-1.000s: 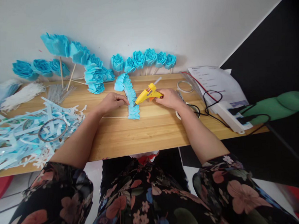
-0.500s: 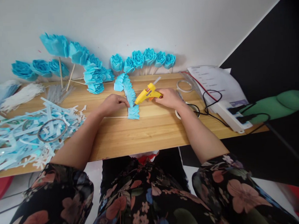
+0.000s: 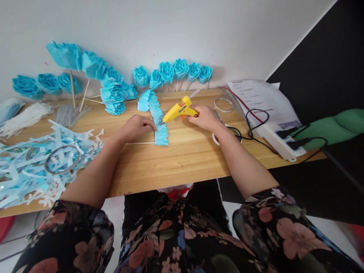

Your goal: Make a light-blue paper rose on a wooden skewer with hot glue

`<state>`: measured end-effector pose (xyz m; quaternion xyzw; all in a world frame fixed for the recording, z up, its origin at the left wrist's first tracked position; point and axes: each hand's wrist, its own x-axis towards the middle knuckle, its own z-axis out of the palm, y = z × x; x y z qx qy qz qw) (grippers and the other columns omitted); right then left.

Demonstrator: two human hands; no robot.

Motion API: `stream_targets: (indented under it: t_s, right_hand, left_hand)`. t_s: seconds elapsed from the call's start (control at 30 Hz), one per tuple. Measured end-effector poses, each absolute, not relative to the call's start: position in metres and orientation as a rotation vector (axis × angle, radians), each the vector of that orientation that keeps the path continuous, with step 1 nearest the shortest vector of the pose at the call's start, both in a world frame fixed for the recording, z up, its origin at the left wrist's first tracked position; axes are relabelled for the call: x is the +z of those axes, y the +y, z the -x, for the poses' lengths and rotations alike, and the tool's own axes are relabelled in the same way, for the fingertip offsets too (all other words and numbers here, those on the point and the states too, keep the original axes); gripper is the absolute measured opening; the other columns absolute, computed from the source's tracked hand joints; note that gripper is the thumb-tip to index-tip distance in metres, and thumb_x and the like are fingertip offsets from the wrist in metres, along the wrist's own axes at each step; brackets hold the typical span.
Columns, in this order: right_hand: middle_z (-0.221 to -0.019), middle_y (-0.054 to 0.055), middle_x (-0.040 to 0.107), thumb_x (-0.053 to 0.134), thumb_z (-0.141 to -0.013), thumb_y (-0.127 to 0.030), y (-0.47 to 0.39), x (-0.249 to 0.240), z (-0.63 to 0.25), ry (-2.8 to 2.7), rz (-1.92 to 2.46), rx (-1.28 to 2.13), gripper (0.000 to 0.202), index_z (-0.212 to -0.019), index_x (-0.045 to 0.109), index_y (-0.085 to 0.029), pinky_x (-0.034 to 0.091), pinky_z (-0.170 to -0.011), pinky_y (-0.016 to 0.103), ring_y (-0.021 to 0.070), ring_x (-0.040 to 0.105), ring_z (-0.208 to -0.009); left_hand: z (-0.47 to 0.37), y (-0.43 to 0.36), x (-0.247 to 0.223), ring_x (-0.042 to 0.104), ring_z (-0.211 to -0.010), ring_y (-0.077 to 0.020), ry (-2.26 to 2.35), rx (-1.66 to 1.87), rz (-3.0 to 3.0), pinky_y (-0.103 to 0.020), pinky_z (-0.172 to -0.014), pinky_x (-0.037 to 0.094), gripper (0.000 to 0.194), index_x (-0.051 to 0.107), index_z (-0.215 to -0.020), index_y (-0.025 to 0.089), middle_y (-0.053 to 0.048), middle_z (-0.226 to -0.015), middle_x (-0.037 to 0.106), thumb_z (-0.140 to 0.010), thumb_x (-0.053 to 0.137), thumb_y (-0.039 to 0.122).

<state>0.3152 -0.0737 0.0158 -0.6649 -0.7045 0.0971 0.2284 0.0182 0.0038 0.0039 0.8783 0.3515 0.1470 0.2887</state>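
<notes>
A yellow glue gun (image 3: 181, 109) is gripped in my right hand (image 3: 205, 117), fingers wrapped round its handle. Its nozzle points left and down onto a long, ruffled strip of blue crepe paper (image 3: 157, 110), which runs across the wooden table from near to far. My left hand (image 3: 138, 127) is closed at the strip's left edge, thumb and fingers pressed together on the paper. A thin stick (image 3: 140, 143) lies on the table, its right end against the strip's near part. Clear glue stick shows at the gun's rear.
Blue paper roses (image 3: 167, 72) on sticks line the wall. Blue and white paper scraps (image 3: 50, 166) pile up at the left, with a ring (image 3: 62, 160) on top. Tape rolls (image 3: 224, 104), a power strip (image 3: 278, 142), cords and printed sheets (image 3: 255, 97) occupy the right.
The glue gun's nozzle has shifted slightly farther from me along the blue strip. My left hand stays at nearly the same spot on the strip's edge.
</notes>
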Motion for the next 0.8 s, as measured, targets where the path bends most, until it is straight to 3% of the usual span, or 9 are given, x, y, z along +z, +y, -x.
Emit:
stream_targets:
  t_s: [0.5,0.8]
  right_hand:
    - [-0.092,0.002,0.078,0.063,-0.079,-0.033,-0.0777,0.0222,-0.3088,-2.021,1.978,0.251,0.033,-0.108,0.078,-0.028,0.029,-0.061,0.028,0.0209,0.064,-0.077]
    - [-0.088,0.004,0.077,0.062,-0.080,-0.035,-0.0753,0.0169,-0.3152,-1.999,1.877,0.232,0.032,-0.106,0.078,-0.025,0.031,-0.061,0.029,0.0204,0.062,-0.073]
  left_hand:
    - [-0.0146,0.0049,0.0118,0.070,-0.080,-0.0171,0.913,0.494,-2.267,-0.024,-0.075,0.052,0.030,0.081,-0.085,0.018,-0.002,-0.087,0.080,-0.079,0.054,0.028]
    - [-0.0158,0.0064,0.0026,0.071,-0.081,-0.0170,0.900,0.446,-2.359,-0.024,-0.079,0.053,0.029,0.080,-0.081,0.023,0.001,-0.088,0.080,-0.079,0.053,0.031]
